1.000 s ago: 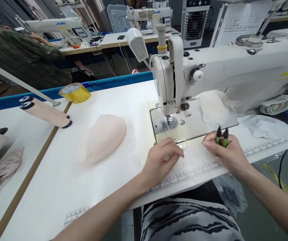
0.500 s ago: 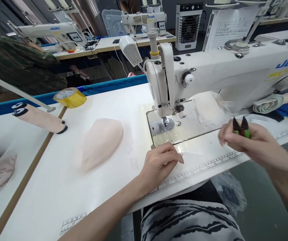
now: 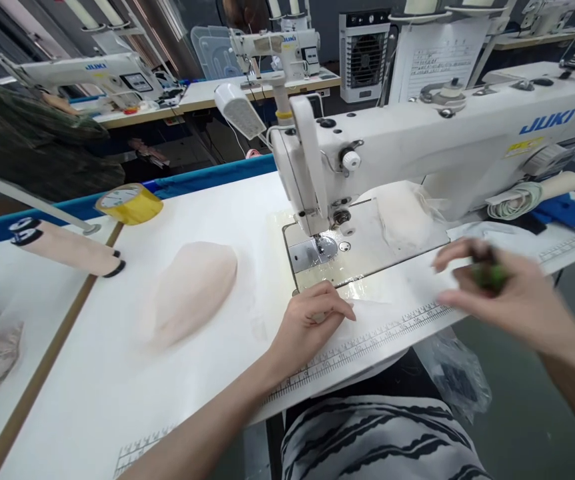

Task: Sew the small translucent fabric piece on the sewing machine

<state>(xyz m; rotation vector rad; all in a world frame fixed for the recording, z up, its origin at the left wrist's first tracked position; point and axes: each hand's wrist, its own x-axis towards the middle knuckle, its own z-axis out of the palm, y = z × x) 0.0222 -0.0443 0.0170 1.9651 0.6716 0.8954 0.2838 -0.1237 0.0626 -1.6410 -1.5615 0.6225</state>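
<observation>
Narrows the left hand (image 3: 307,323) on sheer white fabric (image 3: 375,311) across the desk (image 3: 117,373) at five o'clock, grips blurred green-handled snips (image 3: 490,276) in the half-curled right hand (image 3: 522,300) at three, long axis roughly toward twelve, with "JUKI" legible on a sewing machine (image 3: 432,150) at two and a farther machine (image 3: 75,75) at ten.

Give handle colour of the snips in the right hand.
The snips' handle is green, though blurred; the head view shows it.
</observation>
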